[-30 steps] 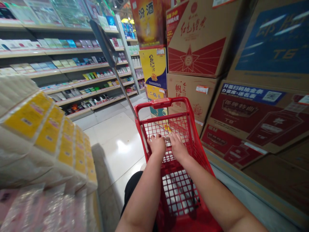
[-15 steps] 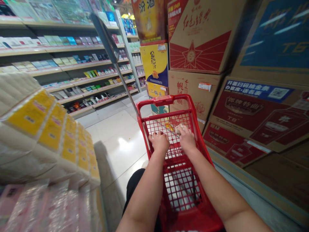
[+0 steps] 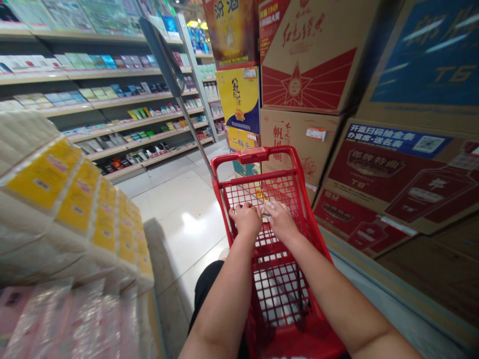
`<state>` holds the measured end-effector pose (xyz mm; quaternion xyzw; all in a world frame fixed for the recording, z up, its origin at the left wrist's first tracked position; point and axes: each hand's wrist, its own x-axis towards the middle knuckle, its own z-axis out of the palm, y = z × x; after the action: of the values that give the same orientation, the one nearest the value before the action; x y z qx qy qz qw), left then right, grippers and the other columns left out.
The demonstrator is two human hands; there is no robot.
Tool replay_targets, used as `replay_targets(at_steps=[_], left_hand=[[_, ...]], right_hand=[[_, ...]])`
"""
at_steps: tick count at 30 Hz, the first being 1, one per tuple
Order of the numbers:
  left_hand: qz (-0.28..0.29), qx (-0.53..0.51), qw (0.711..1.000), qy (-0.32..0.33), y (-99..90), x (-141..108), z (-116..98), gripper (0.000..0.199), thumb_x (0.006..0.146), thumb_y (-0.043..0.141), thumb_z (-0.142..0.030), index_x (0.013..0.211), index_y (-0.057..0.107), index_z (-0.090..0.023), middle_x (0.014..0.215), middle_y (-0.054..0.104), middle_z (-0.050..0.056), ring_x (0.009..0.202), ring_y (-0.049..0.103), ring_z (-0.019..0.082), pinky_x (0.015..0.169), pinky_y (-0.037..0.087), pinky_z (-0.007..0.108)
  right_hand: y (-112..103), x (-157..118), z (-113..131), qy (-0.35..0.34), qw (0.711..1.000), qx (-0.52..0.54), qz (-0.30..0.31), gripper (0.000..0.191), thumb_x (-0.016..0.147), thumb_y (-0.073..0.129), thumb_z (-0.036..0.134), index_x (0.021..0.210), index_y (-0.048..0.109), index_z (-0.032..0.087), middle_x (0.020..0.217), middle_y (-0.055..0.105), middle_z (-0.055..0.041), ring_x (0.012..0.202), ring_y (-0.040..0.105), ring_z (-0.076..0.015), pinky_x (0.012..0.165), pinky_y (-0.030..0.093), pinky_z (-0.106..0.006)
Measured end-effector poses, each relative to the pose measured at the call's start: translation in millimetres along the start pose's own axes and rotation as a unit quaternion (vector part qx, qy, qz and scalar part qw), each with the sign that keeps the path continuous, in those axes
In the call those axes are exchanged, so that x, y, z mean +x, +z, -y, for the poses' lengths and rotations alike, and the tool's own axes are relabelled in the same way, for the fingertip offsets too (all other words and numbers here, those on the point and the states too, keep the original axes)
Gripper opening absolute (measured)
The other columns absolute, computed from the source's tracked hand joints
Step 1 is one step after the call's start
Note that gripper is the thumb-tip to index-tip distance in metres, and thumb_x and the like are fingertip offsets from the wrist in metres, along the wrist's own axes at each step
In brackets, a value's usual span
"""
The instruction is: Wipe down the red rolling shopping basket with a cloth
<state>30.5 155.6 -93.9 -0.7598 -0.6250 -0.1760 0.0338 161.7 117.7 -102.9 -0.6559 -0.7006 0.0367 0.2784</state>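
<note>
Both my arms reach over a red plastic shopping cart (image 3: 302,199) with mesh panels. My left hand (image 3: 247,218), fingers curled and bent, is over the left part of the upper mesh; whatever is under its fingertips is hidden. Close beside it, my right hand (image 3: 281,219) closes on a whitish crumpled wad (image 3: 268,205), its material too blurred to name. The wad sits at the gap between the two hands, near the left hand's fingers. Behind the cart's upper left corner a metal pole with a dark grey handle (image 3: 160,55) slants up to the left.
Stacked cardboard cartons (image 3: 299,80) line the right side. Shelves of small boxed goods (image 3: 105,94) stand across the aisle at the back left. Yellow-labelled wrapped packs (image 3: 75,199) are piled close on my left. Pale tiled floor (image 3: 175,199) runs between.
My right hand has moved left with the whitish wad, closing in on my left hand. The left hand and the cart hold nearly the same position.
</note>
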Motion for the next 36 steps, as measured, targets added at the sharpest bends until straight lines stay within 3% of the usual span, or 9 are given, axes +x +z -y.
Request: replay_targets(at_steps=[4, 9, 14, 18, 23, 27, 32, 36], left_hand=[[-0.002, 0.001, 1.000, 0.000, 0.3, 0, 0, 0.039, 0.093, 0.038, -0.034, 0.088, 0.076, -0.024, 0.111, 0.066, 0.007, 0.107, 0.048, 0.029, 0.102, 0.021, 0.055], [-0.003, 0.006, 1.000, 0.003, 0.2, 1, 0, 0.038, 0.092, 0.040, -0.034, 0.087, 0.076, -0.023, 0.109, 0.067, 0.007, 0.105, 0.049, 0.029, 0.101, 0.023, 0.055], [0.008, 0.014, 1.000, -0.004, -2.2, 0, -2, 0.040, 0.094, 0.037, -0.034, 0.087, 0.076, -0.024, 0.109, 0.067, 0.007, 0.105, 0.049, 0.029, 0.101, 0.022, 0.053], [0.018, 0.003, 1.000, -0.006, -4.4, 0, -2, 0.040, 0.094, 0.037, -0.034, 0.091, 0.076, -0.024, 0.111, 0.066, 0.008, 0.108, 0.048, 0.030, 0.101, 0.021, 0.054], [0.028, -0.005, 1.000, -0.010, -6.1, 1, -2, 0.040, 0.094, 0.037, -0.033, 0.089, 0.076, -0.025, 0.111, 0.066, 0.007, 0.107, 0.049, 0.029, 0.100, 0.023, 0.053], [0.016, -0.007, 1.000, -0.008, -4.6, 0, -2, 0.039, 0.094, 0.038, -0.034, 0.090, 0.075, -0.023, 0.109, 0.066, 0.008, 0.107, 0.049, 0.030, 0.101, 0.021, 0.054], [0.001, -0.005, 1.000, -0.001, -2.0, -1, -1, 0.039, 0.093, 0.038, -0.033, 0.087, 0.075, -0.023, 0.109, 0.066, 0.007, 0.105, 0.049, 0.029, 0.101, 0.022, 0.054], [-0.007, -0.006, 1.000, -0.003, -1.1, -2, -1, 0.037, 0.093, 0.040, -0.033, 0.085, 0.075, -0.023, 0.108, 0.066, 0.007, 0.104, 0.050, 0.028, 0.101, 0.023, 0.054]], right_hand=[[1, 2, -5, 0.073, 0.996, -0.002, -0.050, 0.052, 0.083, 0.041, 0.006, 0.130, 0.058, 0.020, 0.136, 0.050, -0.0081, 0.115, 0.044, -0.0239, 0.100, 0.037, -0.035], [1, 0, -2, -0.016, 1.000, 0.012, 0.008, 0.050, 0.084, 0.041, 0.004, 0.124, 0.063, 0.023, 0.134, 0.053, -0.0042, 0.113, 0.044, -0.0219, 0.098, 0.038, -0.031], [-8, 4, -12, 0.084, 0.993, -0.015, -0.077, 0.052, 0.082, 0.043, 0.004, 0.129, 0.058, 0.017, 0.135, 0.050, -0.0095, 0.112, 0.044, -0.0233, 0.098, 0.036, -0.033], [-8, 2, -13, 0.005, 1.000, 0.003, 0.005, 0.049, 0.080, 0.044, 0.004, 0.121, 0.064, 0.023, 0.130, 0.055, -0.0062, 0.110, 0.046, -0.0215, 0.096, 0.036, -0.032], [-10, 0, -12, 0.084, 0.995, -0.019, -0.049, 0.047, 0.081, 0.046, 0.005, 0.121, 0.064, 0.019, 0.129, 0.054, -0.0093, 0.108, 0.046, -0.0239, 0.094, 0.037, -0.033], [-10, -2, -8, 0.011, 1.000, -0.001, 0.023, 0.043, 0.080, 0.046, 0.005, 0.113, 0.068, 0.023, 0.120, 0.058, -0.0061, 0.101, 0.048, -0.0210, 0.092, 0.038, -0.030], [-10, -4, -8, 0.082, 0.996, -0.026, -0.031, 0.043, 0.079, 0.048, 0.006, 0.115, 0.067, 0.020, 0.122, 0.056, -0.0090, 0.104, 0.048, -0.0229, 0.093, 0.038, -0.032], [-7, -5, -7, -0.002, 1.000, -0.005, 0.018, 0.046, 0.078, 0.046, 0.003, 0.113, 0.068, 0.022, 0.121, 0.057, -0.0073, 0.106, 0.048, -0.0211, 0.095, 0.038, -0.031]])
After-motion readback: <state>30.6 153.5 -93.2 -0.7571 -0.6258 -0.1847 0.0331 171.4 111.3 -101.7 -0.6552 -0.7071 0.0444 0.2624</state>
